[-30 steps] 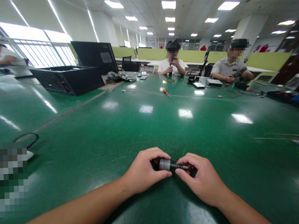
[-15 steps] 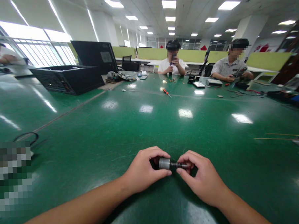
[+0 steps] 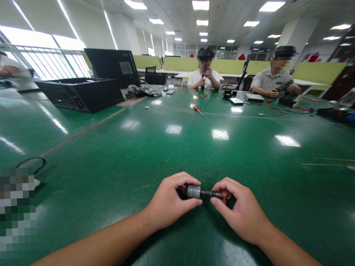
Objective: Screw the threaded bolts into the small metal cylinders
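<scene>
A small grey metal cylinder with a dark ridged shaft (image 3: pixel 194 192) lies sideways between my two hands, just over the green table (image 3: pixel 155 153). My left hand (image 3: pixel 168 202) is closed around the cylinder end, the thumb below and the fingers above and behind. At the shaft's free end, my right hand (image 3: pixel 242 204) is closed in a pinch. What look like coils or ridges show along the shaft near the right fingertips. The shaft's very tip is hidden by those fingers.
An open black computer case (image 3: pixel 81 94) stands at the far left, with loose electronic parts (image 3: pixel 143 90) beside it. An orange-handled screwdriver (image 3: pixel 197 109) lies farther back. Two people (image 3: pixel 204 75) sit across the table. Thin rods (image 3: pixel 328 164) lie at right, a black cable loop (image 3: pixel 39 164) at left.
The cylinder and my left hand have shifted slightly left and up. More of the dark shaft shows between my hands. My right hand has barely moved.
</scene>
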A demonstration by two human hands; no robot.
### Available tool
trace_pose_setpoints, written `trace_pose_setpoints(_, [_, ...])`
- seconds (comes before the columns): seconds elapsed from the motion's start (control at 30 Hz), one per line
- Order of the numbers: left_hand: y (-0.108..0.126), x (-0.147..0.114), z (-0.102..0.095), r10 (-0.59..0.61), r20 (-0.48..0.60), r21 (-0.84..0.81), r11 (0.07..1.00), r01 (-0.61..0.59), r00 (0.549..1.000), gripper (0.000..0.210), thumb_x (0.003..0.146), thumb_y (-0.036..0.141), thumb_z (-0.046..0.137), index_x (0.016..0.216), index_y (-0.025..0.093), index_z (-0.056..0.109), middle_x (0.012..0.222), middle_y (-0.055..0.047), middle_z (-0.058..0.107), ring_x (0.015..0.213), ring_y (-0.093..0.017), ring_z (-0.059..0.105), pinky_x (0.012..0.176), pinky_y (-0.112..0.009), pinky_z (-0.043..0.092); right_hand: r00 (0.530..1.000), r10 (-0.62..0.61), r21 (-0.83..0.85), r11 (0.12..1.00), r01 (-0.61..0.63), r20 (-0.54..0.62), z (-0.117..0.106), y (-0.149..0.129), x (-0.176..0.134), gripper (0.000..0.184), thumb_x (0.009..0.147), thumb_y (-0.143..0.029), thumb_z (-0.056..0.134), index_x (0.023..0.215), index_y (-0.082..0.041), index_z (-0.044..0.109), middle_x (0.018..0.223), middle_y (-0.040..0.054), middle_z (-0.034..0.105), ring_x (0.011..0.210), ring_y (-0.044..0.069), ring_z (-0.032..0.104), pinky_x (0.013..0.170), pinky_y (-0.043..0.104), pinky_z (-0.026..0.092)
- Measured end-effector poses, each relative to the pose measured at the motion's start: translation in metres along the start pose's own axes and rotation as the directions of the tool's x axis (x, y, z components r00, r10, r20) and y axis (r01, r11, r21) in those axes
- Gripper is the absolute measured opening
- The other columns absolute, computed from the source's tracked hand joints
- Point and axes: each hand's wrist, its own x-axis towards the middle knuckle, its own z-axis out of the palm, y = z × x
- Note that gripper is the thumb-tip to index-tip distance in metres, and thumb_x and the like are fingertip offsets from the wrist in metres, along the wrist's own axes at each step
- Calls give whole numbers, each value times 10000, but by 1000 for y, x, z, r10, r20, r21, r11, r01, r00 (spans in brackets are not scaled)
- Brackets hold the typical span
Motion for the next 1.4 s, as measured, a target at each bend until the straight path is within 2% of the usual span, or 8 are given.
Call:
trace_pose_setpoints(0.37, [-1, 0, 0, 19, -39, -27, 999, -20, 999, 263, 670, 144, 812, 916, 198, 736, 888, -11, 695, 799, -168, 634, 710, -283, 467, 1000, 6, 5, 1000, -6, -6, 2, 0, -1, 47, 834, -174, 616, 844, -210, 645, 729, -15, 568, 666, 149, 539, 638, 268, 395])
trace_pose_setpoints(0.83, [-2, 0, 0, 0, -49, -47, 999, -3, 999, 265, 675, 185, 800, 932, 194, 732, 897, -28, 691, 805, -179, 640, 703, -278, 488, 999, 2, -21, 1000, -3, -48, 0, -2, 0, 47, 860, -216, 618, 879, -206, 659, 710, -11, 566, 649, 153, 535, 627, 270, 398])
trace_pose_setpoints(1.13, [-4, 1, 0, -27, -47, -83, 996, 23, 999, 275, 687, 195, 804, 949, 189, 721, 906, -31, 685, 790, -172, 638, 698, -275, 500, 996, 47, 17, 999, -46, -76, -1, 1, 2, 258, 968, -358, 521, 816, -198, 654, 722, 10, 596, 664, 157, 536, 624, 264, 386])
trace_pose_setpoints(1.4, [-4, 1, 0, -45, -45, -76, 996, 42, 998, 277, 689, 213, 809, 951, 188, 723, 890, -28, 687, 779, -171, 630, 689, -274, 497, 991, 96, 4, 995, -96, -89, -1, 5, 3, 388, 991, -448, 476, 735, -196, 622, 646, -8, 561, 609, 145, 519, 594, 260, 352])
